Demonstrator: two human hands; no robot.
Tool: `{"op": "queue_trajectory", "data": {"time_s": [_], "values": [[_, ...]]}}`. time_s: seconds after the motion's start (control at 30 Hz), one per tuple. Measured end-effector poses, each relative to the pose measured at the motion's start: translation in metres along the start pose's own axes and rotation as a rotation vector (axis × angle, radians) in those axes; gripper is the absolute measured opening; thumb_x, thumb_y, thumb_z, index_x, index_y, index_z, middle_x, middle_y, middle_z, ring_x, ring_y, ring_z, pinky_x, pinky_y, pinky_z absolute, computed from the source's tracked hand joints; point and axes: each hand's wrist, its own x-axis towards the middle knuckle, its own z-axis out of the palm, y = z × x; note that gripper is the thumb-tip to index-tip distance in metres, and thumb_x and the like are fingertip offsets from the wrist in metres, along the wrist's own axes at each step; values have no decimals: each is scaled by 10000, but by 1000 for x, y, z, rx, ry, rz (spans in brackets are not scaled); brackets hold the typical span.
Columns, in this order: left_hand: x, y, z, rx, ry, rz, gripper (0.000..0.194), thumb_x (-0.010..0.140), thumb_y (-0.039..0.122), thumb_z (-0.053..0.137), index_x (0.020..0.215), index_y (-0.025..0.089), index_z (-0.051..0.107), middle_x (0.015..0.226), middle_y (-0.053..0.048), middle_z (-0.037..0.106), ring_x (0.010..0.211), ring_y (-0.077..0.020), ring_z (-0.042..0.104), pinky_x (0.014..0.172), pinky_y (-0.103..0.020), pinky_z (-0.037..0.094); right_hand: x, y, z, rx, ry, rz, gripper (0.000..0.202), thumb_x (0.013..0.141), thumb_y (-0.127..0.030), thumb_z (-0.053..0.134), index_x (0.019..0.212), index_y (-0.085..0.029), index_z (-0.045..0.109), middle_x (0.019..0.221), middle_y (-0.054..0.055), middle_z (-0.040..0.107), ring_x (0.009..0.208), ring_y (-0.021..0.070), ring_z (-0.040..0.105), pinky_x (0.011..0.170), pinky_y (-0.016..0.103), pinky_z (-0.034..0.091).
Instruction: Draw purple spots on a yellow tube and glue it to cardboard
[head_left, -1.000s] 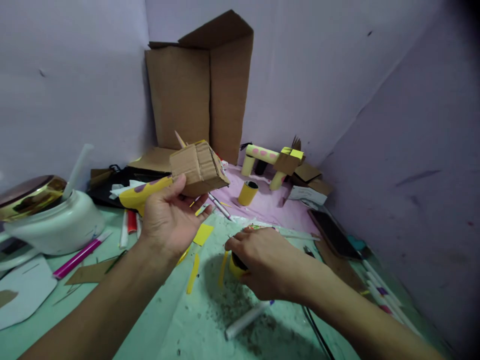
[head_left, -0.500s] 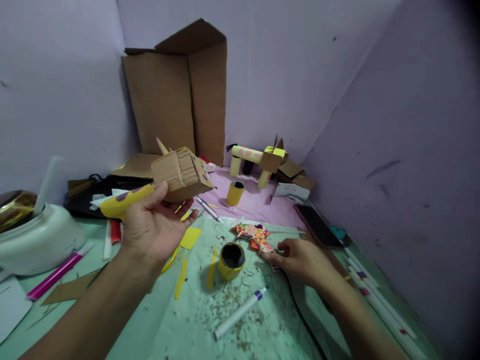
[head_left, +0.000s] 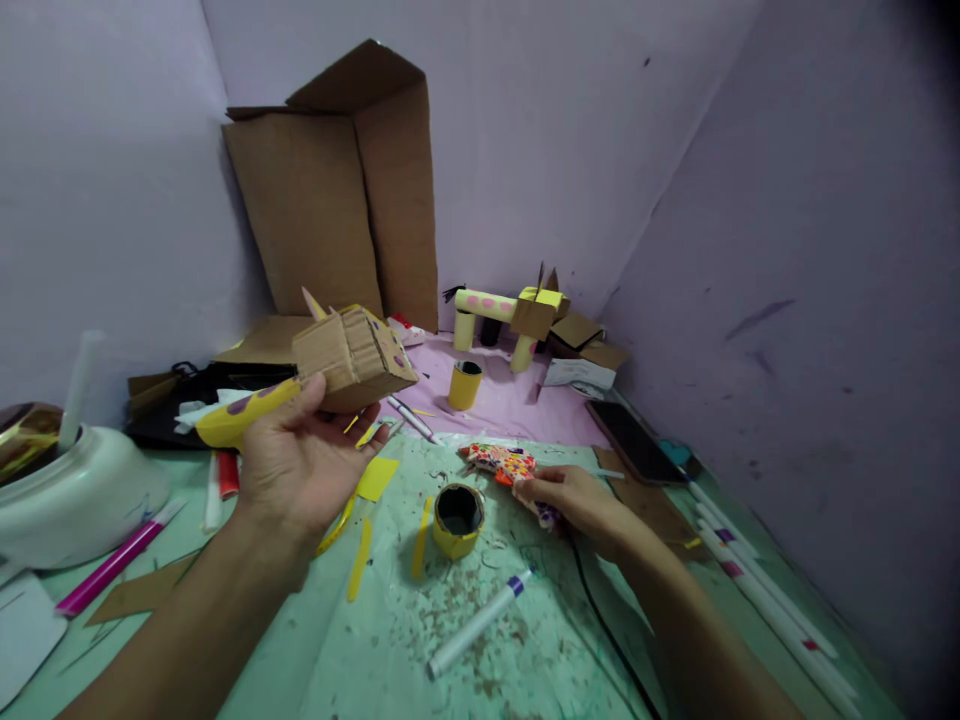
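Observation:
My left hand is wrapped round a cardboard giraffe-like figure, raised above the table at left. Its boxy brown head faces right, and a yellow tube with purple spots runs out to the left behind my thumb. My right hand has its fingers on the handle of a hot glue gun covered in a colourful pattern, lying on the table with its nozzle to the left. A black cord trails from the handle. Just left of the glue gun stands a short yellow-wrapped tube.
A white marker lies in front, near yellow paper strips. Farther back stand another yellow tube and a spotted cardboard animal. A phone and glue sticks lie right; a white pot stands left.
My right hand has moved left and closed on the glue gun's handle, and the gun has turned slightly. My left hand still holds the figure up.

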Motion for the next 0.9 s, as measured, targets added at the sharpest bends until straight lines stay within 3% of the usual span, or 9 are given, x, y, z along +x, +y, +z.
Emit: {"op": "queue_trajectory", "data": {"time_s": [0.1,0.27,0.43,0.53,0.67,0.8,0.9], "values": [[1,0,-1,11,-2,7,78,753,181,603,823,215,606,955,-42,662,1031,-280,533,913,-517,374,0,-1,1,126,-65,-19,215,695,-348,592,564,-186,538,461,-46,465,373,84,391,343,204,317],[6,0,-3,15,16,-13,96,752,202,594,837,215,634,992,-35,662,1020,-277,543,968,-563,326,-10,2,-2,283,-78,-88,245,622,-380,658,630,-189,504,552,-38,532,401,76,453,385,199,364],[7,-2,-4,23,14,-10,98,753,186,583,826,223,636,949,-34,672,1025,-288,557,959,-584,325,-27,2,-4,558,77,-336,363,552,-309,757,821,-200,540,647,-49,570,484,101,507,481,241,497],[7,-3,-5,47,-15,-4,112,757,184,585,843,229,640,984,-41,684,1036,-287,563,908,-547,385,-31,3,-5,669,72,-360,309,549,-325,762,663,-201,503,515,-75,461,426,80,411,395,211,434],[7,-3,-7,89,-70,19,146,767,206,585,893,233,653,1095,-55,683,1047,-290,571,824,-499,463,-32,7,-2,540,28,-365,379,655,-456,711,568,-216,431,386,-86,384,328,59,307,321,200,259],[8,-4,-9,150,-98,36,222,778,226,562,980,234,654,1168,-76,664,1059,-310,578,772,-497,517,-34,6,1,303,185,-409,291,654,-410,721,654,-211,509,399,-58,476,369,104,413,381,236,338],[8,-6,-9,184,-118,36,273,787,224,548,1042,236,642,1195,-85,655,1070,-296,586,772,-472,549,-32,7,2,284,288,-469,223,658,-351,720,696,-201,559,537,-19,577,475,131,506,452,252,404]]}}
